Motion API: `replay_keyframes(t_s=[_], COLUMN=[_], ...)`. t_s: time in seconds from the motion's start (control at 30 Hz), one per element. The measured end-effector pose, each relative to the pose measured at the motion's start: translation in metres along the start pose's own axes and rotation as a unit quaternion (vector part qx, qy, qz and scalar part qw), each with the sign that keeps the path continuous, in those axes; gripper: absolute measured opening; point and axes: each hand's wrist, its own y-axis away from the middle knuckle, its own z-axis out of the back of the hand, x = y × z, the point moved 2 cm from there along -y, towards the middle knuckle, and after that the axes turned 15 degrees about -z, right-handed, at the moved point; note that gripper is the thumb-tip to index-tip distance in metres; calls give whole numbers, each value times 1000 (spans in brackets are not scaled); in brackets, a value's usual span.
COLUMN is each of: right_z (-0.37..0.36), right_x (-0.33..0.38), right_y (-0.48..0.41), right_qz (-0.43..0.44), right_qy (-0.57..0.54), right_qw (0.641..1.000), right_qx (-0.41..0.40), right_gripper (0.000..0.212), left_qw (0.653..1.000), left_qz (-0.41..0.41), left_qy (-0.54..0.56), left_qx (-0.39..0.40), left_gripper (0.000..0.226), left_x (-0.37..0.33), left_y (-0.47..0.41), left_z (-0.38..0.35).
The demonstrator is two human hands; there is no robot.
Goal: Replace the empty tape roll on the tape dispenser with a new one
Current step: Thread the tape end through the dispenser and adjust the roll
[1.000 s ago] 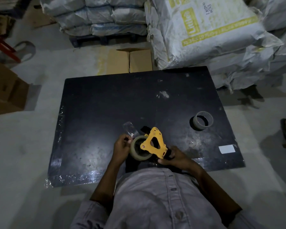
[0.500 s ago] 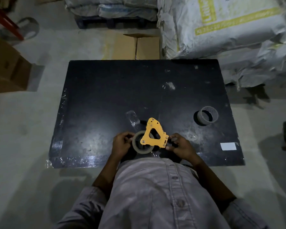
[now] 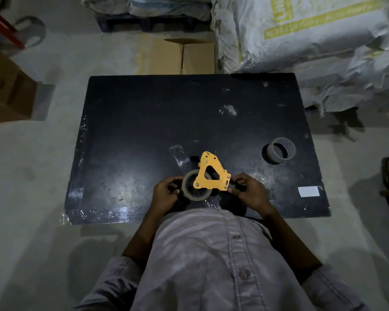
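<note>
- While my left hand (image 3: 165, 194) curls its fingers round the left rim of the new roll (image 3: 194, 188), my right hand (image 3: 249, 191) pinches the tape dispenser (image 3: 211, 176) at the right corner of its yellow plate. Both are held low over the near edge of the counter (image 3: 133, 131), close to my chest.
- The new roll sits behind the yellow plate, apparently on the hub; I cannot tell whether it is fully seated.
- I judge the roll firm and fairly weighty, with a smooth outer face, so the rim and sides are the places to grip.
- The dispenser looks stiff and light. Its far end likely carries the cutter, so I would hold it by the plate's edges or the dark handle.
- A strip of clear tape (image 3: 180, 157) runs from the roll out across the counter — limp, clingy, likely to stick to itself.
- The empty core (image 3: 279, 151) stands well apart to the right on the counter — probably light and easily crushed.
</note>
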Motion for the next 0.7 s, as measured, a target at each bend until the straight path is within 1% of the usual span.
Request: replay_keyframes(t_s=[0.1, 0.2, 0.27, 0.33, 0.43, 0.5, 0.6, 0.7], right_z=[2, 3, 4, 2, -8, -15, -16, -13], right_x=[-1, -3, -5, -7, -17, -24, -21, -14], right_y=[3, 6, 8, 9, 1, -7, -7, 0], right_qz=[2, -1, 1, 5, 30, 39, 30, 19], right_qy=[21, 45, 63, 95, 148, 156, 156, 138], right_qw=[1000, 999, 998, 995, 988, 987, 987, 990], right_qx=[4, 11, 13, 16, -3, -11, -13, -9], right_gripper=[45, 51, 57, 67, 78, 79, 72, 65], left_qw=[1000, 999, 998, 997, 994, 994, 997, 997], left_qz=[-13, -15, -29, -38, -56, -62, -57, -33], left_qy=[6, 20, 5, -19, -53, -54, -12, 35], left_qx=[3, -35, -54, -67, -77, -66, -53, -62], left_gripper=[53, 42, 34, 28, 24, 28, 36, 33], left_x=[-1, -3, -7, -10, -8, -6, -6, -3], left_y=[5, 10, 10, 9, 6, 4, 3, 6], left_z=[-2, -1, -1, 1, 4, 5, 4, 0])
